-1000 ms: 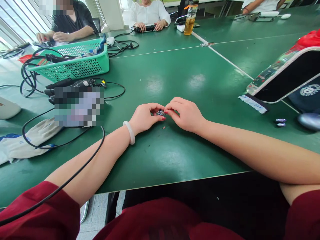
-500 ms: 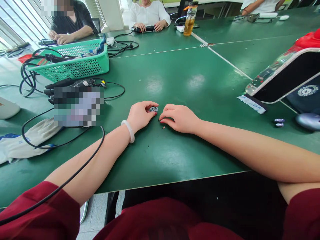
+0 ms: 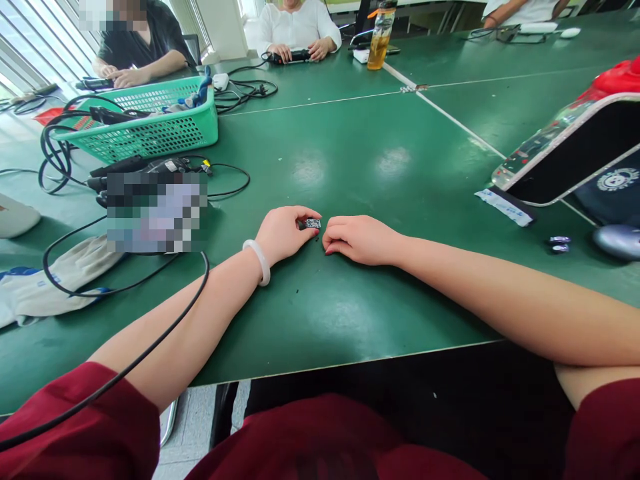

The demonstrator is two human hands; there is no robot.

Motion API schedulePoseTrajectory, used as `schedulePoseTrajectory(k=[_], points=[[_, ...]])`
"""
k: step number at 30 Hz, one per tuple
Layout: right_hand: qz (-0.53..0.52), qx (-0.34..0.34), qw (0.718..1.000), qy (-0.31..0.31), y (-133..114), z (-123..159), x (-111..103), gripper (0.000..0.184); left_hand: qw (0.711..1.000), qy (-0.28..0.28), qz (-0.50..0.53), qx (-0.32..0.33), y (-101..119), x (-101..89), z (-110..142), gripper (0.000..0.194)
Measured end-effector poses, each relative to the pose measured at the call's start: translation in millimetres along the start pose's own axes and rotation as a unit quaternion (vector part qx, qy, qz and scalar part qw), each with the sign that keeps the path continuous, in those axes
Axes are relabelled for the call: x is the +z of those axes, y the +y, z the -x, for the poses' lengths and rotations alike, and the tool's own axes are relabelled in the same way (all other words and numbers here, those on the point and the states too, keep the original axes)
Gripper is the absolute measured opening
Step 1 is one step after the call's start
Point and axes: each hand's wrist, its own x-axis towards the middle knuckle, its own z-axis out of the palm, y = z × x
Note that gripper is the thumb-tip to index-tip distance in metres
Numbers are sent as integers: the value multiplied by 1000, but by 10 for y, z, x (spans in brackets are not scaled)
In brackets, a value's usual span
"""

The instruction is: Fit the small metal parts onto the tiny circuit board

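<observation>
My left hand (image 3: 286, 232) rests on the green table (image 3: 320, 320) with thumb and forefinger pinching a small dark rectangular piece with white markings (image 3: 313, 224), which looks like a tiny circuit board. A pale bangle (image 3: 259, 263) circles that wrist. Just to the right, my right hand (image 3: 361, 240) lies low on the tabletop, its fingers curled and thumb pressed in. Whatever its fingertips may hold is hidden. Between the two hands, a tiny dark bit (image 3: 317, 239) lies on the table.
On the left are a green basket (image 3: 150, 137) of cables, a black device (image 3: 150, 170), a glove (image 3: 65, 277) and a looping cable (image 3: 203, 293). On the right stand a phone (image 3: 575, 150), two wrapped sweets (image 3: 559, 245) and a mouse (image 3: 620, 241). People sit across the table, near a bottle (image 3: 381, 40).
My hands came apart; the left kept the small board. A dark bit now lies between them. My right fingers lowered and closed where a tiny reddish bit lay, and that bit is no longer visible.
</observation>
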Motion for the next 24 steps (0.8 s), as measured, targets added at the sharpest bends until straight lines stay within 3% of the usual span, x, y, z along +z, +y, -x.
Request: schedulePoseTrajectory(k=[8,15,24], points=[[59,9,998,28,3,6,49,15,1000,-16,17,13,36,11,26,33],[43,71,984,159,15,6,45,17,996,-58,34,56,129,26,76,30],[42,85,981,170,13,2,59,19,996,-51,53,48,147,28,77,30]])
